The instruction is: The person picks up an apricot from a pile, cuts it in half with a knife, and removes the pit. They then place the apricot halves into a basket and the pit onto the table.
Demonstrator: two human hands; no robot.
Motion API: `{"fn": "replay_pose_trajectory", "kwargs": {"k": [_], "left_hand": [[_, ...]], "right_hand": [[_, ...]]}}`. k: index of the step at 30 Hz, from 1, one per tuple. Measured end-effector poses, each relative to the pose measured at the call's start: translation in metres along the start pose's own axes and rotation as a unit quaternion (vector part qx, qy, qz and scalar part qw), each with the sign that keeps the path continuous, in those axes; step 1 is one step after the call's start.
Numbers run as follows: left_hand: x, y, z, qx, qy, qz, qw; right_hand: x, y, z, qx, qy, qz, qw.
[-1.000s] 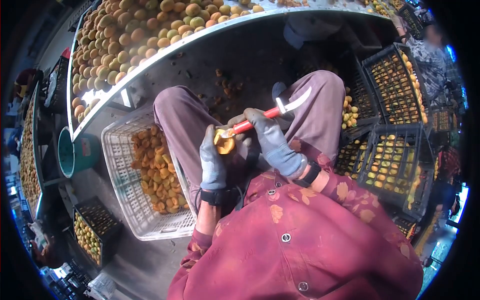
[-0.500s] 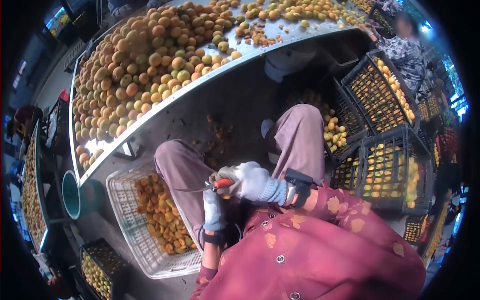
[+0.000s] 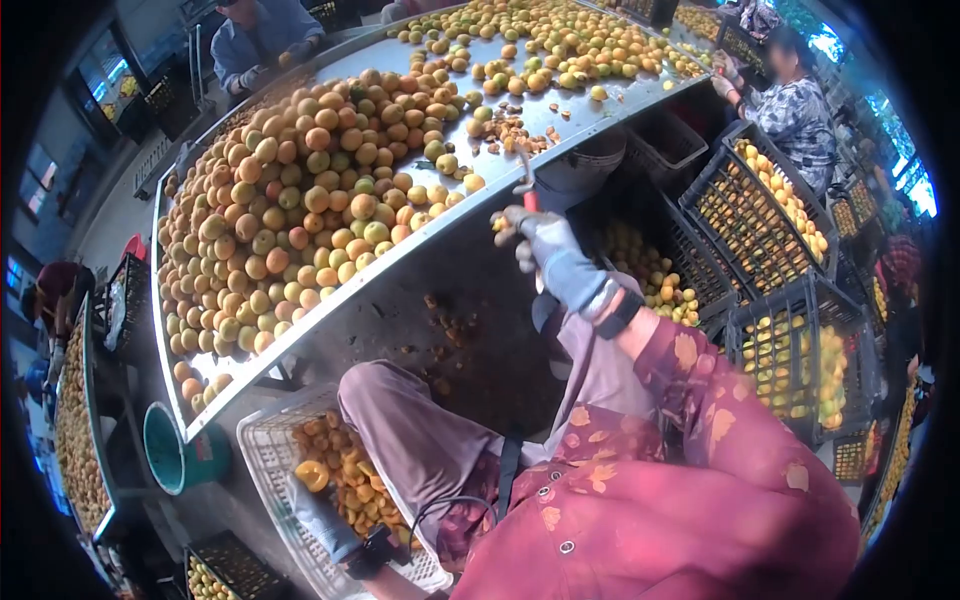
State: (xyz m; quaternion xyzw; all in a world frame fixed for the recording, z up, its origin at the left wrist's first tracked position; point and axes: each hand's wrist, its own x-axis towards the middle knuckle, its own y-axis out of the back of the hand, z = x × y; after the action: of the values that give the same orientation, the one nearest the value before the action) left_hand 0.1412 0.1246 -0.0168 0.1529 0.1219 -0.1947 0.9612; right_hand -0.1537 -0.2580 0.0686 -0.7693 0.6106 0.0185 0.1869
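Note:
My left hand (image 3: 322,512), in a pale glove, is low over the white plastic basket (image 3: 262,450), where orange apricot halves (image 3: 362,482) are heaped. A cut apricot half (image 3: 312,475) is at its fingertips; the fingers themselves are partly hidden. My right hand (image 3: 548,248), gloved too, is raised near the front edge of the metal table (image 3: 330,305). It grips a red-handled knife (image 3: 529,198) with a curved metal blade pointing up toward the table. A small orange-brown piece (image 3: 499,223) shows by the fingers of that hand. Whole apricots (image 3: 290,200) are piled on the table.
Small brown scraps (image 3: 515,135) lie near the table edge. Black crates of fruit (image 3: 775,350) are stacked at my right. A green bucket (image 3: 168,450) stands left of the basket. Two people work across the table, one in blue (image 3: 262,45), one in a patterned top (image 3: 800,125).
My hands were together over my lap and have separated. The left went down to the basket with an apricot half; the right rose toward the table with the knife. The view has shifted too.

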Motion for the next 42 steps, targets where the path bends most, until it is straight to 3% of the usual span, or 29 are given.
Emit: {"fn": "replay_pose_trajectory", "kwargs": {"k": [2, 4, 5, 9, 13, 15, 16, 19, 22, 23, 24, 25, 28, 30, 32, 34, 37, 39, 40, 42], "left_hand": [[0.026, 0.023, -0.041, -0.052, 0.052, 0.025, 0.997], [0.052, 0.041, -0.089, -0.074, 0.122, 0.023, 0.989], [0.054, 0.043, -0.104, -0.026, 0.135, 0.037, 0.99], [0.046, 0.038, -0.097, 0.049, 0.173, -0.008, 0.984], [0.031, -0.014, -0.004, 0.149, 0.115, -0.051, 0.981], [0.03, -0.04, 0.039, 0.133, 0.05, -0.076, 0.987], [0.045, -0.046, 0.039, 0.185, -0.052, -0.103, 0.976], [0.043, -0.095, 0.103, 0.248, -0.344, -0.166, 0.89], [0.048, -0.148, 0.157, 0.358, -0.468, -0.181, 0.788], [0.051, -0.167, 0.172, 0.363, -0.495, -0.192, 0.766], [0.07, -0.187, 0.17, 0.328, -0.487, -0.21, 0.782], [0.061, -0.209, 0.19, 0.311, -0.403, -0.209, 0.835], [0.08, -0.273, 0.211, 0.352, -0.417, -0.197, 0.815], [0.111, -0.313, 0.205, 0.368, -0.446, -0.179, 0.796], [0.113, -0.343, 0.22, 0.467, -0.383, -0.164, 0.78], [0.134, -0.369, 0.211, 0.495, -0.359, -0.138, 0.779], [0.142, -0.388, 0.212, 0.558, -0.309, -0.139, 0.758], [0.156, -0.391, 0.205, 0.539, -0.332, -0.112, 0.766], [0.177, -0.38, 0.202, 0.388, -0.288, -0.223, 0.847], [0.177, -0.364, 0.199, 0.216, -0.289, -0.292, 0.886]], "right_hand": [[0.046, 0.006, -0.02, -0.001, 0.1, 0.012, 0.995], [0.096, 0.026, -0.036, 0.001, 0.072, -0.031, 0.997], [0.098, 0.03, -0.038, 0.007, 0.08, -0.004, 0.997], [0.067, 0.051, -0.038, -0.011, 0.067, 0.027, 0.997], [0.004, 0.077, -0.024, -0.019, 0.03, -0.001, 0.999], [-0.028, 0.08, -0.028, -0.062, 0.023, 0.0, 0.998], [-0.041, 0.08, -0.03, -0.093, 0.025, 0.008, 0.995], [-0.071, 0.079, -0.03, -0.145, 0.044, 0.025, 0.988], [-0.084, 0.09, -0.014, -0.165, 0.035, 0.032, 0.985], [-0.085, 0.092, -0.002, -0.184, 0.081, 0.041, 0.979], [-0.085, 0.095, 0.01, -0.202, 0.126, 0.05, 0.97], [-0.085, 0.097, 0.016, -0.2, 0.125, 0.05, 0.971], [-0.084, 0.1, 0.025, -0.211, 0.162, 0.047, 0.963], [-0.082, 0.102, 0.022, -0.178, 0.106, 0.089, 0.974], [-0.082, 0.103, 0.017, -0.195, 0.084, 0.09, 0.973], [-0.081, 0.102, 0.018, -0.201, 0.141, 0.095, 0.965], [-0.079, 0.108, 0.019, -0.207, 0.142, 0.099, 0.963], [-0.081, 0.106, 0.019, -0.203, 0.149, 0.098, 0.963], [-0.083, 0.105, 0.015, -0.179, 0.121, 0.1, 0.971], [-0.084, 0.104, 0.013, -0.152, 0.096, 0.102, 0.978]]}}
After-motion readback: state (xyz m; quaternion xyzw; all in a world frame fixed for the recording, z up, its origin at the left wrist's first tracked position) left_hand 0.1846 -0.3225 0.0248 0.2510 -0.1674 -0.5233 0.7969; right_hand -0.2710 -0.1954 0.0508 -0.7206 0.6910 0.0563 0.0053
